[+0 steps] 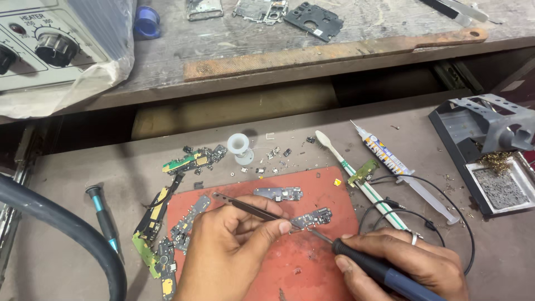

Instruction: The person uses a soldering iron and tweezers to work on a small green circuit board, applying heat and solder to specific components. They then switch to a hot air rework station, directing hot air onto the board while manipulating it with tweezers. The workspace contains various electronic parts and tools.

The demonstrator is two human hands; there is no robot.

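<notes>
Far left, a grey heater box [50, 44] w/ knobs sits on the upper shelf, a thick black hose [67, 228] curving below it. Next to that a small screwdriver [103, 217] lies on the worktop [72, 161]. Then a scatter of little green and yellow boards [159, 234] along the left edge of a red mat [290, 267], more boards [195, 159] above it near a white spool [238, 145].

Left hand [228, 251] rests on the mat, grip closed on tweezers [251, 209] btwn thumb and fingers; the tips point right, down at a small dark board [312, 217] mid-mat. Another grey board [278, 193] lies just above, apart from it.

Right hand [412, 262], ring on one finger, grip wrapped round a soldering iron [379, 270]; its thin tip meets the dark board's lower edge, right by the tweezers. So that board sits btwn both tools, flat on the mat.

Right of the mat: a white toothbrush [356, 178] w/ a green part [363, 171] lying on it, a flux syringe [401, 170] beside it, black wires [434, 217] looping near the right hand. Far right, an iron stand [485, 145] w/ brass wool and a sponge. Up top on the shelf, phone frames [278, 12].
</notes>
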